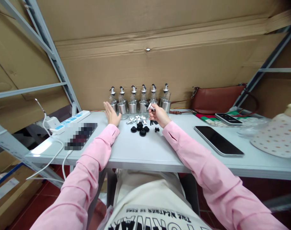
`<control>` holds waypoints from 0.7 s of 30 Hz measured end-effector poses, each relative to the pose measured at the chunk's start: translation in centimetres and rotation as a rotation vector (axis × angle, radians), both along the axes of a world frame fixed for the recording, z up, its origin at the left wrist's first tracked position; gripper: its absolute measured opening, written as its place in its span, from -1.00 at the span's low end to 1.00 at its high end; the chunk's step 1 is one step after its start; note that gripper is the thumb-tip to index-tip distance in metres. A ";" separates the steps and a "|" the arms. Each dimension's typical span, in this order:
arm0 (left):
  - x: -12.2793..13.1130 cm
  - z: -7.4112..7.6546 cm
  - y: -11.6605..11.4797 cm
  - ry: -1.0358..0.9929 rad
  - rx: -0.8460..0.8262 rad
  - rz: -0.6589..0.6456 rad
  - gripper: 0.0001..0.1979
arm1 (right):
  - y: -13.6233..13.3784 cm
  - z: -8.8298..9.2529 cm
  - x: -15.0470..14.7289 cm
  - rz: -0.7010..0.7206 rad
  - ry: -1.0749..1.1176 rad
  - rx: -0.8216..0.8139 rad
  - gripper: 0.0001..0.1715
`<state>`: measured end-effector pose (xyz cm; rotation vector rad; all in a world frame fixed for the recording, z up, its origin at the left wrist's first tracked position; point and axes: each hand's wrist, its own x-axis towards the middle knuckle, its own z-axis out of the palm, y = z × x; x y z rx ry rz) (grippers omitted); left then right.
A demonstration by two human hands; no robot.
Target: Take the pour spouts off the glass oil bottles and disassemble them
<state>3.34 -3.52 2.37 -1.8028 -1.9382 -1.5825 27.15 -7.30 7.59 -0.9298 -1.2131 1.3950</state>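
My right hand is closed on a pour spout with a black tip and a silvery body, held up in front of the bottles. My left hand has its fingers stretched out beside the leftmost glass bottles; whether it touches one I cannot tell. Several of these bottles, with metal sleeves, stand in rows, the back ones topped with pour spouts. Between my hands lie a pile of white-and-silver spout pieces, black ribbed stoppers and small black parts.
A pixelated phone and a white power strip with cables lie at the left. To the right are a black-screened phone, another device, a brown handbag and a dotted item. Cardboard walls the back.
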 end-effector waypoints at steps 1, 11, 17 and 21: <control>0.7 0.6 -0.6 0.073 0.107 -0.037 -0.06 | 0.0 0.0 0.0 0.005 -0.024 0.009 -0.65; 9.4 2.5 -5.0 0.580 0.256 -0.493 -0.52 | -0.7 -0.5 -0.9 0.258 -0.164 0.109 -0.54; 7.9 2.0 -4.2 0.573 0.153 -0.465 -0.66 | -0.6 -0.5 -0.9 0.427 -0.153 0.023 -0.46; 7.5 2.0 -3.9 0.583 0.164 -0.478 -0.70 | -0.2 -0.7 -0.4 0.487 -0.116 -0.022 -0.46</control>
